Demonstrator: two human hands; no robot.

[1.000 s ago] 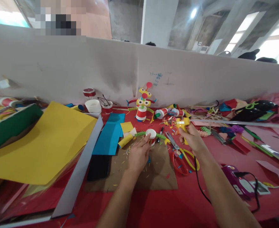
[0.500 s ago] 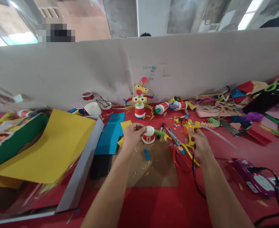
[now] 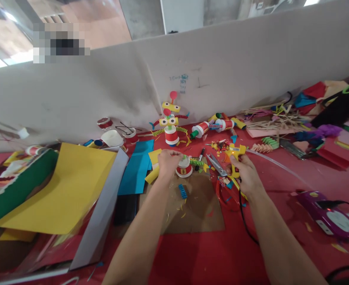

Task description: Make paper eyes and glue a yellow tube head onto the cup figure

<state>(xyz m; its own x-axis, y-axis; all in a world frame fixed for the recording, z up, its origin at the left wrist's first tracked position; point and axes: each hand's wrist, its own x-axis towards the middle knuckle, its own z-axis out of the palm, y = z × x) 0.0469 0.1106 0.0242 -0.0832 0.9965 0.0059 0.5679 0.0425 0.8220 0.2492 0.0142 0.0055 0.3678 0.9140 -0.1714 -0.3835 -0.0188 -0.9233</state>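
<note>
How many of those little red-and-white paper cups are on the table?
7 that I can make out: one under the left hand, one as the standing figure's body, two lying joined, two by the wall, one far left. Clutter may hide more.

Your small red-and-white paper cup (image 3: 184, 169) stands upside down at the far edge of the brown cardboard sheet (image 3: 192, 206), with a green coiled paper spring (image 3: 197, 162) sticking out its right side. Your yellow glue gun (image 3: 235, 155) is upright, nozzle pointing left toward the cup.

A craft workbench: coloured paper sheets (image 3: 58, 186), scissors (image 3: 218, 168), paper-cup figures (image 3: 171, 126), behind a partition board (image 3: 222, 75).
</note>
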